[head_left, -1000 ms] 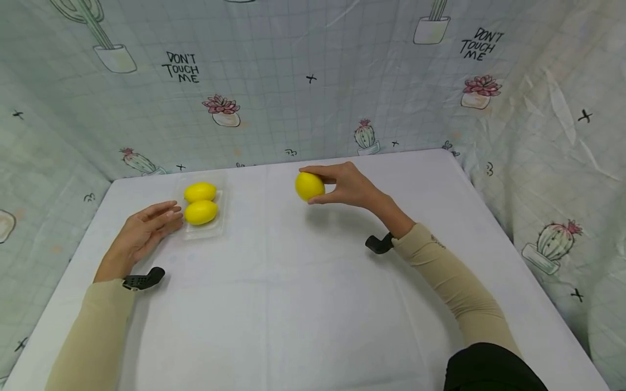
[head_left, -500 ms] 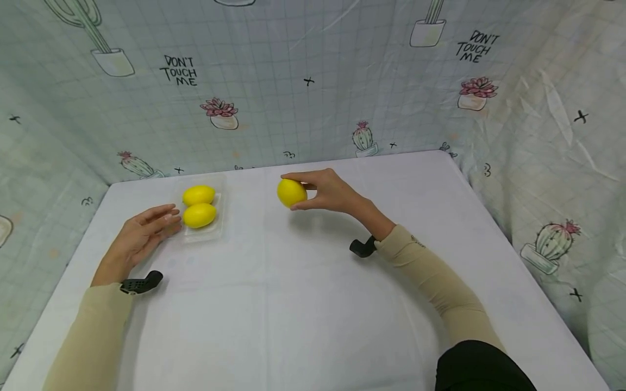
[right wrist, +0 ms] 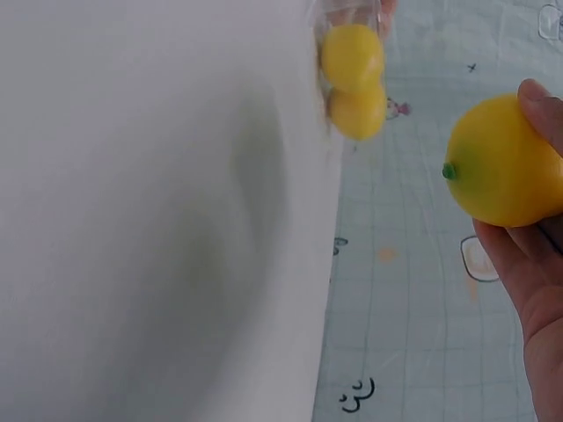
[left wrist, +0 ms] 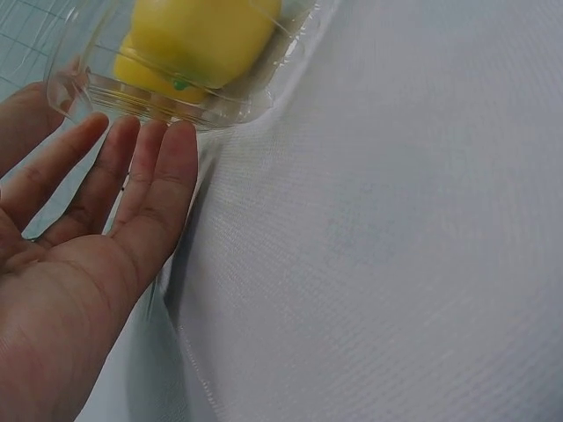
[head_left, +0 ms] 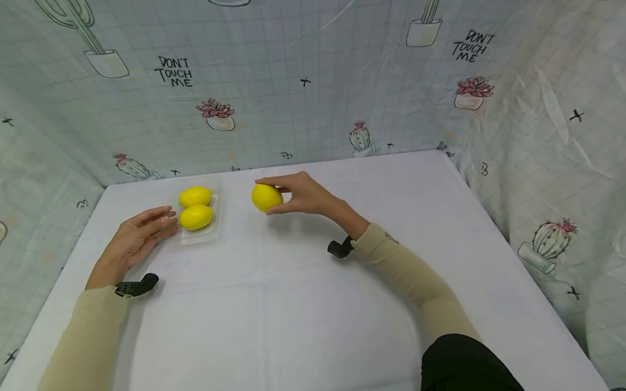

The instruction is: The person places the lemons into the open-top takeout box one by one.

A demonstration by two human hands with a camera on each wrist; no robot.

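Note:
A yellow lemon (head_left: 266, 198) with a small green stem tip is pinched between the thumb and fingers of my right hand (head_left: 305, 195), held above the table. In the right wrist view the same lemon (right wrist: 501, 167) shows its stem end. To the left, a clear plastic tray (head_left: 215, 231) holds two more lemons, a rear lemon (head_left: 195, 196) and a front lemon (head_left: 196, 217). My left hand (head_left: 139, 239) is at the tray's left side with fingers extended. In the left wrist view its fingertips (left wrist: 180, 141) are at the wall of the tray (left wrist: 255, 110).
A white cloth covers the table (head_left: 274, 315). Behind and at both sides hangs a curtain (head_left: 274, 108) printed with cacti and lettering. A black wrist camera sits at the left wrist (head_left: 139, 285) and another at the right wrist (head_left: 339, 247).
My right hand has carried the lemon leftward, closer to the tray. The left hand stays beside the tray, and the two lemons in it keep their places.

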